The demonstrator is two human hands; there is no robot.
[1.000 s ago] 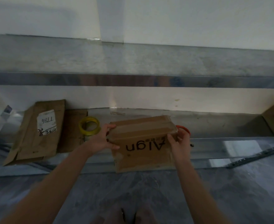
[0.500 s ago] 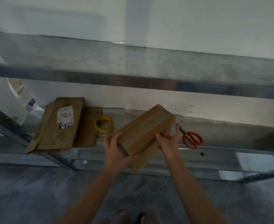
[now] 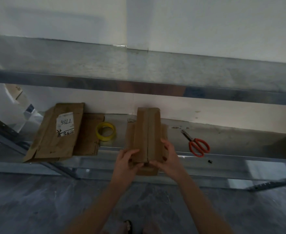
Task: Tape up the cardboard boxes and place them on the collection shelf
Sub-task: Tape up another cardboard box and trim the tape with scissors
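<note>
Brown cardboard forms the long narrow box (image 3: 147, 134), its seam running down the top face, which points away from the person over the front edge of the grey metal lower shelf (image 3: 231, 141). Whether it rests there is unclear. The left hand (image 3: 127, 159) and right hand (image 3: 168, 157) both clasp its near end, fingers curled round the sides. A yellow tape roll (image 3: 106, 131) lies on the shelf left of the box, red-handled scissors (image 3: 196, 143) to its right, and flattened cardboard with a white label (image 3: 54, 132) further left.

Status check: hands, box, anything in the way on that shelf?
Hands: left hand and right hand grip cardboard box, near end. Seam up, over lower shelf. Beside it, apart: tape roll left, scissors right.
</note>
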